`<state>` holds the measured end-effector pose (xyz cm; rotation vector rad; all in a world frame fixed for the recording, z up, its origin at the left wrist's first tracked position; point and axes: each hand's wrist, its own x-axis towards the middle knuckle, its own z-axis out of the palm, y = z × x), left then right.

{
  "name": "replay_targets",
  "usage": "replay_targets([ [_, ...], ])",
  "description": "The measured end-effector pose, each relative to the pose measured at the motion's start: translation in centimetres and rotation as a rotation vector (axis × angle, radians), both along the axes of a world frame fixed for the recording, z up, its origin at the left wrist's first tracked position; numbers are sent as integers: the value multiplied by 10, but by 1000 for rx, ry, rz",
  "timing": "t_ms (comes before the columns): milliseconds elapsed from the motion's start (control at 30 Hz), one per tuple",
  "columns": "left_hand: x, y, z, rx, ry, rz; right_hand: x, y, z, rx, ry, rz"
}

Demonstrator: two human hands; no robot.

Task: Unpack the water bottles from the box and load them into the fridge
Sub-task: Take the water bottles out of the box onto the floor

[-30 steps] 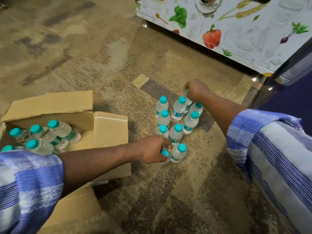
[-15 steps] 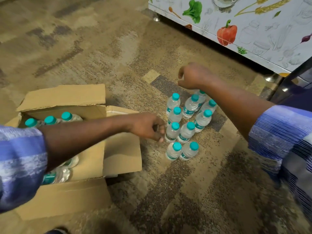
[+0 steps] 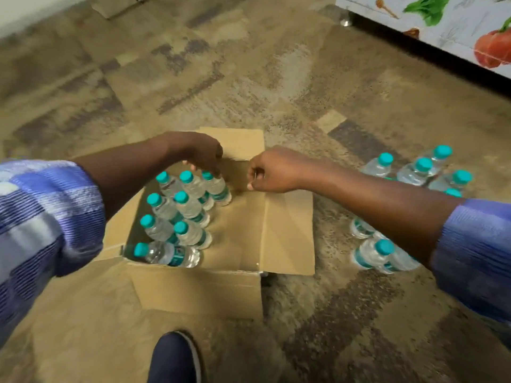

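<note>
Floor: patterned brown carpet (image 3: 304,92) is running under everything you are seeing.
Shoe: one dark shoe (image 3: 177,357) is showing at the near edge, just short of the box.
Box: the cardboard box (image 3: 199,288) is sitting open on the carpet directly in front of you, with its flaps folding outward.
Boxed stock: teal-capped water bottles (image 3: 188,208) are occupying the left part of the box, while the right part is showing bare cardboard.
Left hand: your left hand (image 3: 201,153) is reaching over the far row, with its fingers curling down at the cap of the far-right bottle (image 3: 218,189). You cannot tell whether they are closing round it.
Right hand: your right hand (image 3: 273,170) is hovering over the far right corner of the box, curling into a loose fist and holding nothing.
Unpacked stock: the unpacked bottles (image 3: 414,172) are standing on the carpet to the right of the box, partly hidden behind your right forearm.
Background: a white panel (image 3: 456,31) printed with vegetables is standing at the far right.
</note>
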<state>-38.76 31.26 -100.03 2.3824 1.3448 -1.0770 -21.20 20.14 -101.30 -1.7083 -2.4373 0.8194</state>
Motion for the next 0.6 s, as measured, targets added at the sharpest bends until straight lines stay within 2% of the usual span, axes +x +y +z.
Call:
replay_targets([
  [133, -22, -1, -7, 119, -101, -39, -65, -7, -26, 4, 3, 77],
  [267, -26, -8, -16, 134, -47, -98, -128, -32, -49, 27, 53, 239],
  [367, -32, -18, -28, 201, -43, -161, -155, -49, -65, 120, -48, 369],
  [467, -40, -28, -42, 256, -132, -194, -161, -58, -67, 206, -98, 369],
  [600, -45, -38, -53, 243, -237, -216, -150, -62, -67, 273, -55, 284],
])
